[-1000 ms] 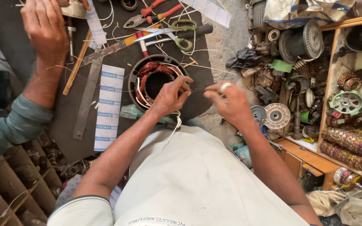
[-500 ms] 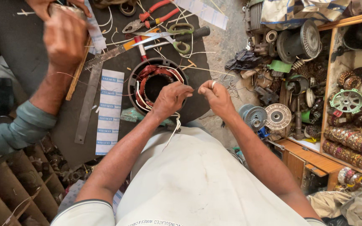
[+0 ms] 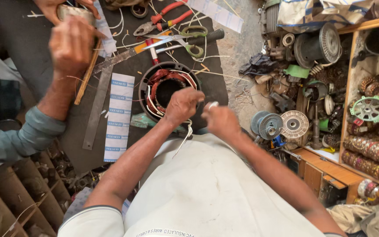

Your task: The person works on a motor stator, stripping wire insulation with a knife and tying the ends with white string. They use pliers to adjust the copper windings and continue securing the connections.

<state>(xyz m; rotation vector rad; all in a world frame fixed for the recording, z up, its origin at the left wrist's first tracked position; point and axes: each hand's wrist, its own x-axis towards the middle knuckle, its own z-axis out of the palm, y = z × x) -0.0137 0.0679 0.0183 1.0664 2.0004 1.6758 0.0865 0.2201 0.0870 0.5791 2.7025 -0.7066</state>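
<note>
A round motor stator (image 3: 168, 86) with reddish copper windings lies on a dark mat (image 3: 36, 79). My left hand (image 3: 181, 105) rests on its near rim, fingers pinched on a thin white cord (image 3: 187, 131) that hangs down toward my lap. Just to the right, my right hand (image 3: 221, 121) is closed, with a small white end (image 3: 212, 104) of cord showing at its fingertips. The two hands are close together, almost touching.
Another person's hand (image 3: 70, 44) and sleeve (image 3: 18, 140) work at the upper left. Scissors (image 3: 185, 40), red-handled pliers (image 3: 163, 17), a metal ruler (image 3: 96, 109) and a striped paper strip (image 3: 119, 115) lie on the mat. Motor parts fill the floor and shelves (image 3: 369, 109) at right.
My right hand has moved left, closing in on my left hand at the stator's rim. The other person's hand has shifted up and to the right.
</note>
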